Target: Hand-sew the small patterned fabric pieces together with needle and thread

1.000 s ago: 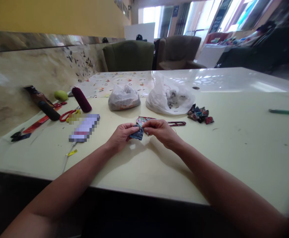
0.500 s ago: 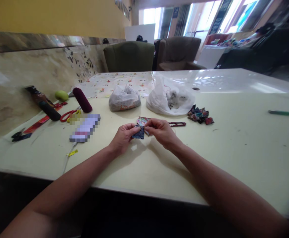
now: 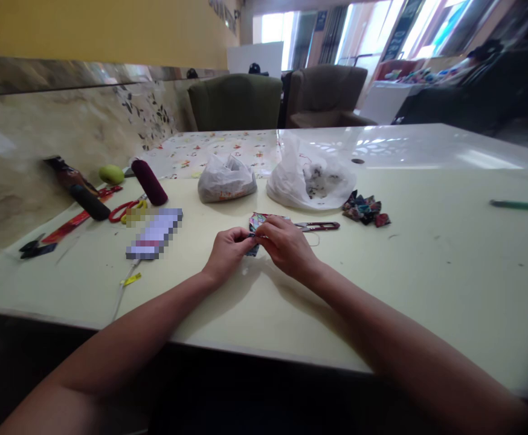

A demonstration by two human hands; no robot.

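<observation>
Between my two hands is a small piece of dark blue fabric, mostly covered by my fingers. My left hand pinches it from the left with thumb and forefinger. My right hand closes on its upper right edge, fingertips meeting those of the left; whether a needle is in them is too small to tell. Just behind the hands lies a multicoloured patterned fabric piece, partly hidden. Thread snips with dark red handles lie right of it, and a loop of thread shows below them.
Behind the hands stand a tied plastic bag and an open bag with white stuffing. Folded fabric pieces lie to the right, a green pen-like tool farther out. Left are red-handled scissors, a maroon thread cone and a phone.
My right hand has moved left and turned over the dark blue fabric, covering more of it. The fingertips of both hands are now together, and more of the snips shows.
</observation>
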